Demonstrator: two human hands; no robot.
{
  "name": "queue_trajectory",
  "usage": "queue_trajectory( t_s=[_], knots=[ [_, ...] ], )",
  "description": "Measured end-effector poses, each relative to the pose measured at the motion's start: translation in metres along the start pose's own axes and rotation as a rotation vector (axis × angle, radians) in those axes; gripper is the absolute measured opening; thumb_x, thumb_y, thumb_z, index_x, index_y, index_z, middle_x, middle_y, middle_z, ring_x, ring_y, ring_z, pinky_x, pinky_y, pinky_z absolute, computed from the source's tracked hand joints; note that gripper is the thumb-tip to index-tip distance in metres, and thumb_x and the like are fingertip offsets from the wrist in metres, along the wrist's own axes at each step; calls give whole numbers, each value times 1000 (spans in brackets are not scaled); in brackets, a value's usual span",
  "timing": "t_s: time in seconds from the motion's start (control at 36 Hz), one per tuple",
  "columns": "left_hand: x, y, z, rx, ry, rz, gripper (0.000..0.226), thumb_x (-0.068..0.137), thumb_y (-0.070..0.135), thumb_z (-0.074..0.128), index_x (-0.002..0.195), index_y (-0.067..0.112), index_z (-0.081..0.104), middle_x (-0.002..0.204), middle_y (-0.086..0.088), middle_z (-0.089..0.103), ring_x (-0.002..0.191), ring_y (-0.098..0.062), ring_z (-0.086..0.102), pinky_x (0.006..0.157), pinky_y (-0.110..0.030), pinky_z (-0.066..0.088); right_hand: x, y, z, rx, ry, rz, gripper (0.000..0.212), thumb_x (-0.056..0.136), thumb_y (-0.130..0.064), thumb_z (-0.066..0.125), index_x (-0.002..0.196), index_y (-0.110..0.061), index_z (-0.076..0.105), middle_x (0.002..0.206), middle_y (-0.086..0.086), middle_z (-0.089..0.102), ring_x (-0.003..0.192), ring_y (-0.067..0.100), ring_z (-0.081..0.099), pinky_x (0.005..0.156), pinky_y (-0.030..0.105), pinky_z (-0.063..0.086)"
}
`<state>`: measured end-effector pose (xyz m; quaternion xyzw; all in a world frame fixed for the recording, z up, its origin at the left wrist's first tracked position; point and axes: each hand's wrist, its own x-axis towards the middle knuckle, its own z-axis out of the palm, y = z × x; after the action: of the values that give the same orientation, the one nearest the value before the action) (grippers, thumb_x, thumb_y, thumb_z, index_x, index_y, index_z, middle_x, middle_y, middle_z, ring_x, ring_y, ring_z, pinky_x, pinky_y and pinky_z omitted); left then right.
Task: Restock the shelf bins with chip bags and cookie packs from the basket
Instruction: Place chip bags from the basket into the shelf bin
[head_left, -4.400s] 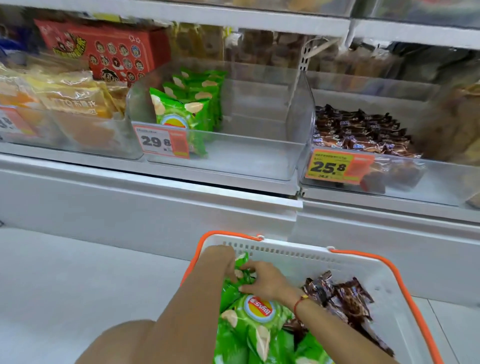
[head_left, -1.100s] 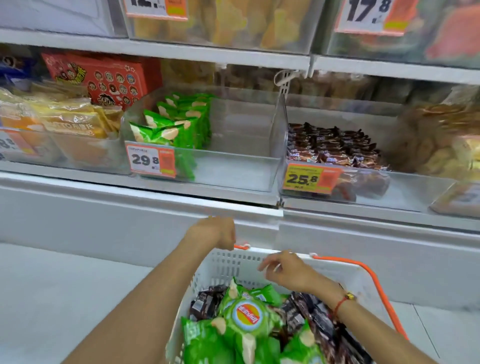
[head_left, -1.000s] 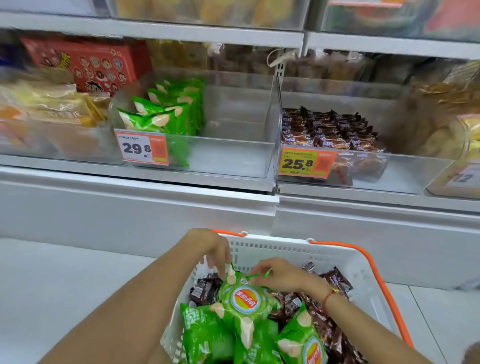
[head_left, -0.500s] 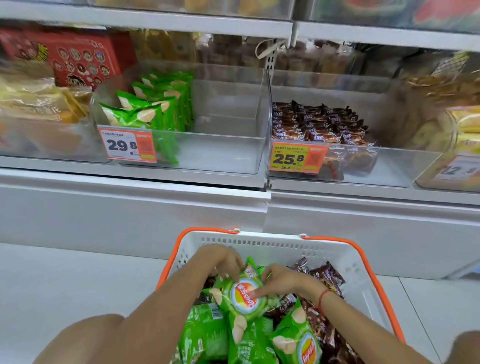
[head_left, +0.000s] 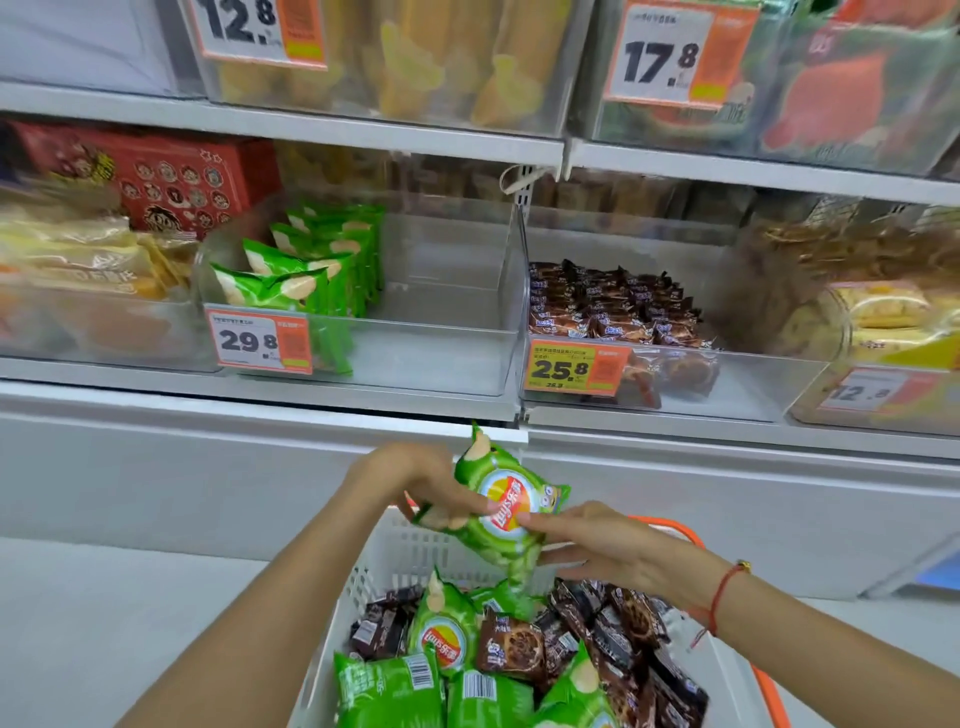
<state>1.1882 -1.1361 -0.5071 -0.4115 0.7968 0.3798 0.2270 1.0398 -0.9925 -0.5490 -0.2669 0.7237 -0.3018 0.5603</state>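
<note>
Chip bag (head_left: 506, 512) lifted from basket (head_left: 400, 551), between both hands.

A shop: price tags (head_left: 258, 340) on snack bins (head_left: 426, 358).
</note>
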Motion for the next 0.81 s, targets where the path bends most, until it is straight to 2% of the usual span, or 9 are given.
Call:
queue_trajectory(
  t_s=[0.14,0.25,0.33,0.47,0.56,0.64,0.69,0.75,0.81],
  knots=[
    [-19,-1,-26,119,276,101,73,74,49,76,135,19,48,140,0,44,123,-21,49,93,-30,45,-18,-20,-9,-434,136,-55,51,88,-39,66,125,-8,49,119,3,56,106,16,57,88,26,50],
    [-40,-1,-50,133,413,249,64,65,43,85,122,35,57,134,4,47,121,-18,49,100,-33,44,-38,-57,-6,-636,493,-507,58,75,-33,79,117,-19,40,113,-2,45,104,14,47,92,33,45],
    [-54,-5,-67,30,427,367,62,62,38,88,117,38,59,127,5,57,116,-12,55,97,-31,47,-45,-92,4,-670,446,-730,88,64,-38,85,134,-26,33,127,-5,40,120,12,39,103,33,37],
    [-67,-21,-91,-106,639,513,60,63,36,88,117,36,61,117,12,63,103,-4,59,89,-25,50,-32,-141,19,-261,254,-715,98,56,-32,89,132,-36,27,116,11,54,105,24,60,93,44,51],
    [-73,-31,-103,-432,772,660,64,62,30,88,119,34,59,115,16,61,99,-1,61,75,-11,50,-22,-163,24,-113,308,-737,82,67,-18,85,128,-28,31,113,8,54,100,18,60,83,28,55],
    [-70,-40,-124,-769,1003,699,58,70,32,82,122,29,59,119,12,60,107,-5,59,80,-15,46,-5,-189,29,98,302,-663,76,69,-22,84,124,-23,33,119,6,57,103,18,62,78,31,55],
    [-61,-49,-138,-840,1276,588,41,81,34,74,119,23,61,116,9,61,109,-10,56,83,-19,42,10,-211,34,188,282,-577,78,66,-31,86,128,-14,42,115,4,64,98,17,66,62,27,55],
    [-47,-60,-146,-677,1512,364,28,89,33,64,116,24,63,111,3,62,109,-18,56,83,-28,41,29,-229,36,237,277,-518,84,61,-37,87,130,-9,48,112,8,68,90,18,69,47,21,51],
    [-30,-69,-148,-474,1587,189,25,91,26,60,116,24,63,112,-1,63,109,-24,55,86,-35,41,46,-246,40,283,319,-489,85,66,-33,86,134,-7,42,116,11,65,84,19,67,40,20,47]
  ],
)
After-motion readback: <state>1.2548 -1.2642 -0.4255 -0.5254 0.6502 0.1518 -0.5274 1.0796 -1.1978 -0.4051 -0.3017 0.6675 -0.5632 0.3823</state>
